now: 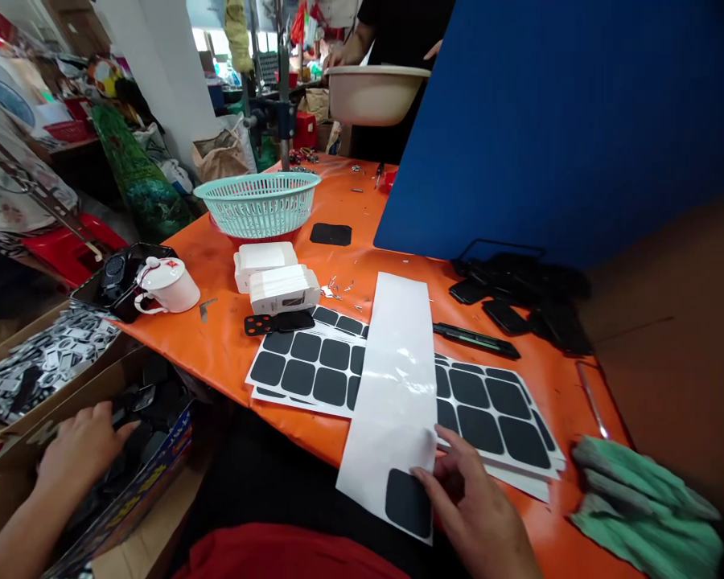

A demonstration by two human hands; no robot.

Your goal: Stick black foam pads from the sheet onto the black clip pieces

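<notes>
A white backing strip [392,378] with one black rounded-square sticker [409,503] near its lower end lies across sheets of black stickers [314,362]. My right hand [471,498] grips the strip's right edge, thumb beside the sticker and index finger higher up. At the lower left, my left hand [78,450] is over a cardboard box [150,490] of black plastic parts [148,402]. Its thumb is spread from the fingers and I see nothing held in it; the fingertips are partly hidden.
An orange-covered table [217,346] carries a green basket [259,205], white boxes [283,289], a lidded cup [167,285], a cutter [476,340], black parts [507,314] and a green cloth [645,507]. A blue panel [549,121] stands right. Behind, another person holds a basin [374,96].
</notes>
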